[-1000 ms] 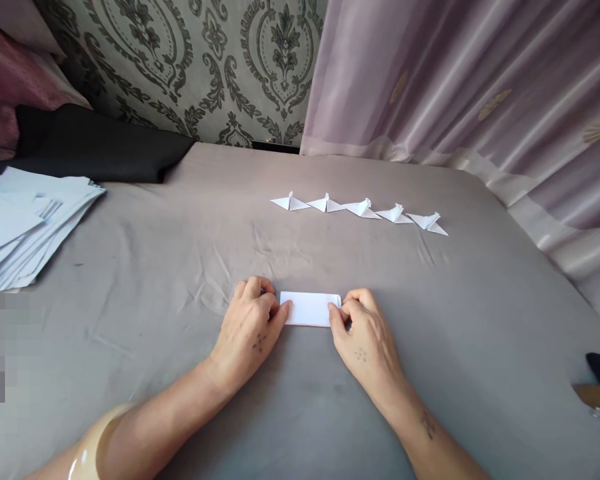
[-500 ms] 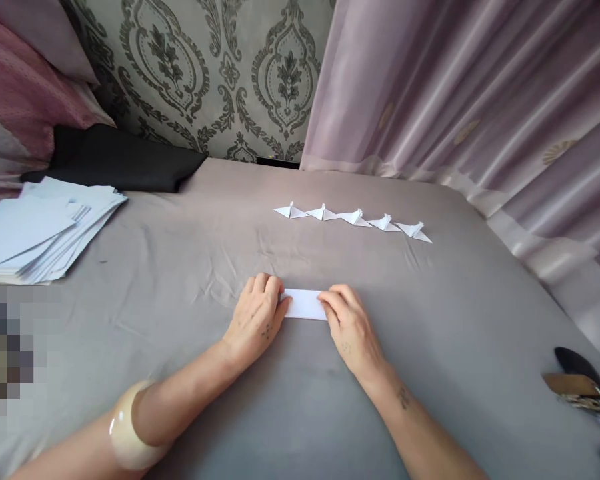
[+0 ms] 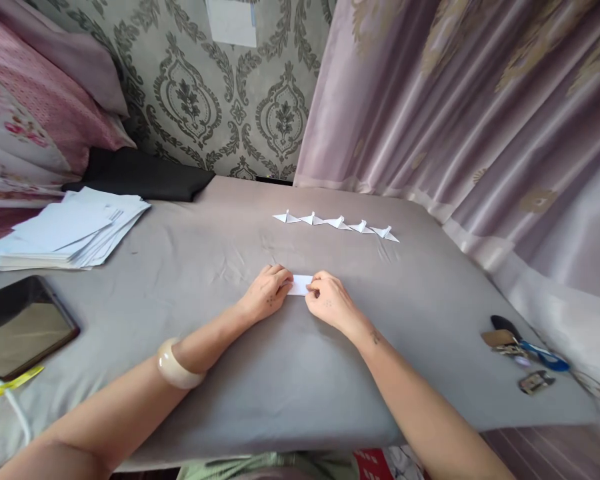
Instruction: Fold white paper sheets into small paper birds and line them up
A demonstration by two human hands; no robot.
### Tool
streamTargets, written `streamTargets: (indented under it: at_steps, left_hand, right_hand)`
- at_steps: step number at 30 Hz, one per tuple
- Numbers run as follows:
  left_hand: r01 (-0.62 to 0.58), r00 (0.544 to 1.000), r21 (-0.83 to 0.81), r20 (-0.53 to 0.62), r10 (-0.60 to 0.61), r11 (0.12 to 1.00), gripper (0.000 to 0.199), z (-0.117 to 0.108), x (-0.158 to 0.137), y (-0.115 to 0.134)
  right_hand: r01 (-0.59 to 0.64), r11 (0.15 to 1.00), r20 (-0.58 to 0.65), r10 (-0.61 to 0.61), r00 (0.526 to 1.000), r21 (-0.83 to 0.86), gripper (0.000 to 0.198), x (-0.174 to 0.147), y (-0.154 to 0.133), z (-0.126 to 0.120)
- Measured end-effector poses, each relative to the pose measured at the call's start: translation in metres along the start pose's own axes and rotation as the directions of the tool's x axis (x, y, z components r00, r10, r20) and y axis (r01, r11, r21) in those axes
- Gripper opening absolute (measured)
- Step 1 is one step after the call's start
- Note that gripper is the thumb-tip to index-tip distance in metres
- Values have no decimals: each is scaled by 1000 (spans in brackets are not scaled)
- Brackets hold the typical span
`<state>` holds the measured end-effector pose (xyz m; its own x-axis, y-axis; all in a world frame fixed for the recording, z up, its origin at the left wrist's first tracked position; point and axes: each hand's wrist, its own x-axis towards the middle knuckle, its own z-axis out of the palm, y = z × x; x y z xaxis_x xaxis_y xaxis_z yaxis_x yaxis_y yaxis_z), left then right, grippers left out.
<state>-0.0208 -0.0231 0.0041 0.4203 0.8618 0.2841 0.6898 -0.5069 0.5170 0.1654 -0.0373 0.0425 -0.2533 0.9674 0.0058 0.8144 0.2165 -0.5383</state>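
A small folded strip of white paper lies on the grey cloth, with a hand at each end of it. My left hand grips its left end, fingers curled and thumb pressed on the paper. On the right end, my right hand pinches the paper between thumb and bent fingers. The fingers cover both ends of the strip. Beyond the hands, several folded white paper birds sit in a slanting row, their wing tips close together.
At the left are a stack of white paper, a black folded cloth and a tablet-like device with a white cable. Keys and blue-handled scissors lie at the right. Curtains hang behind the cloth-covered surface.
The view has tilted and pulled back, showing more of the front edge and the device at left. My right hand has moved closer to my left along the paper strip.
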Motion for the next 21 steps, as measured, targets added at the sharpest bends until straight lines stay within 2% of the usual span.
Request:
streamTargets:
  at_steps: [5,7,16,21]
  left_hand:
    - [30,999,8,34,-30,1000,17,-3,-2,0]
    - [32,998,-1,49,-32,999,17,-5,-3,-1]
    - [80,993,-64,97,-73,995,27,-6,-4,-9]
    - [106,990,-93,100,-96,990,32,-9,-5,-8]
  right_hand:
    - [-201,980,-37,201,979,0,9,3,-5,6]
    - [-269,963,-26,269,963,4,12,3,-7,9]
    - [-447,890,25,451,892,-89,76,14,-34,19]
    - [-509,851,40,517,855,-128,95,26,-35,19]
